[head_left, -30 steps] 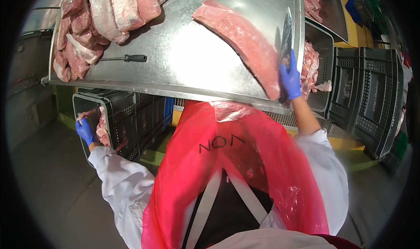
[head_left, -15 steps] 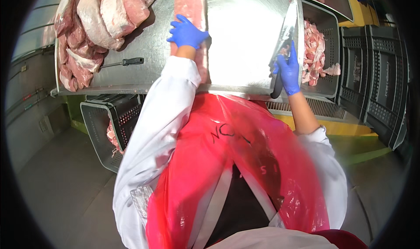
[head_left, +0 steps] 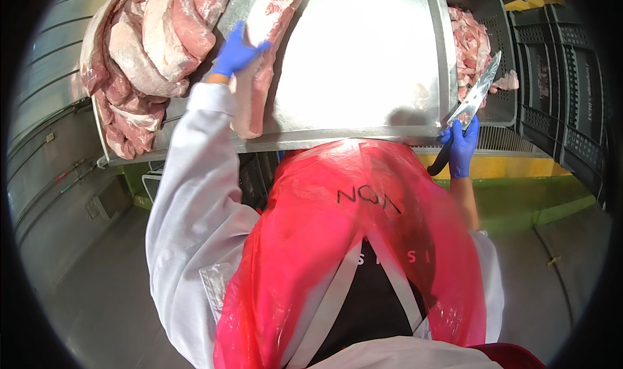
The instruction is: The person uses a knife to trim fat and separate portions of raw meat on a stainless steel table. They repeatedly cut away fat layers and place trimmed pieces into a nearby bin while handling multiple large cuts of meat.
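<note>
My left hand (head_left: 239, 52), in a blue glove, lies against a long strip of pale pink meat (head_left: 263, 64) with its fingers and thumb spread. The strip slants across the steel table (head_left: 350, 64), its near end close to the front edge. My right hand (head_left: 462, 145), also in a blue glove, is closed around the dark handle of a knife (head_left: 479, 93). The blade points away and to the right, over the near end of a dark crate (head_left: 508, 103) beside the table. Meat trimmings (head_left: 468, 41) lie in that crate.
Large meat pieces (head_left: 156, 38) are heaped on the table's left end. Dark perforated crates (head_left: 571, 77) stand at the far right. Partly hidden dark crates (head_left: 250, 174) sit under the table's front edge. Yellow metalwork (head_left: 506, 168) runs below the right-hand crate.
The meat strip has shifted left and become slanted with my left hand against it. My right hand has carried the knife right, off the table's edge. The view has also shifted somewhat.
</note>
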Action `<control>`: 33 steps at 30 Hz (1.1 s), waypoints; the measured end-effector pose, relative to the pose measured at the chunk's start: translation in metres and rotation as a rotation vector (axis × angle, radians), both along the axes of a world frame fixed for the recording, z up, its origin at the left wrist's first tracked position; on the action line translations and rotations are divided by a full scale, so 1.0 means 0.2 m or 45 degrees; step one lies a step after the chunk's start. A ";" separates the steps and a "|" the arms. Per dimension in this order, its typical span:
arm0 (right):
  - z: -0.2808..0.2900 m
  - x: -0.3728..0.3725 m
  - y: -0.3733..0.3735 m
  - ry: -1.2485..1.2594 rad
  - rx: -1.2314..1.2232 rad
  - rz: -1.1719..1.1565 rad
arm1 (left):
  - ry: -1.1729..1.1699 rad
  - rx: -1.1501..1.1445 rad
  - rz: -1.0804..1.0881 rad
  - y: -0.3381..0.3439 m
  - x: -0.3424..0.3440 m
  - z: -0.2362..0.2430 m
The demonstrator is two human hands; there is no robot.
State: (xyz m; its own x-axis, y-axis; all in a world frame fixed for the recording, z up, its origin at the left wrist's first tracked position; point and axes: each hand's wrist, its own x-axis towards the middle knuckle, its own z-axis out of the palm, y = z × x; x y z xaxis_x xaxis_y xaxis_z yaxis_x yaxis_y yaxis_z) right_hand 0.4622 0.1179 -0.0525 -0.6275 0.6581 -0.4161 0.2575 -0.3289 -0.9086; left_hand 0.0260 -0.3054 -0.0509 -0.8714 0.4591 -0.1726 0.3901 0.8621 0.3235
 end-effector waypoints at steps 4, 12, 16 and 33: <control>0.01 -0.28 -0.09 -0.020 0.099 0.073 | -0.034 -0.288 0.182 0.23 0.15 0.07; 0.00 -1.37 -0.35 0.025 0.524 0.866 | -0.078 -0.059 -0.005 0.15 0.11 0.13; -0.04 -1.76 -0.41 -0.074 0.580 0.945 | -0.084 -0.019 -0.038 0.15 0.11 0.11; -0.25 -1.49 -0.82 0.120 0.397 0.727 | -0.153 0.015 -0.087 0.11 0.07 0.10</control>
State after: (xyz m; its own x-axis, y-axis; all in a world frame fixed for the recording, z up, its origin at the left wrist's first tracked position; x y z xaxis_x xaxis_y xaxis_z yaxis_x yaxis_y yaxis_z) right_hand 0.1644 -0.0455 -0.1033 -0.9384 0.2913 -0.1859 0.2281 0.1182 -0.9664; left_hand 0.0409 -0.2842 -0.0303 -0.8113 0.5195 -0.2682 0.4058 0.8306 0.3813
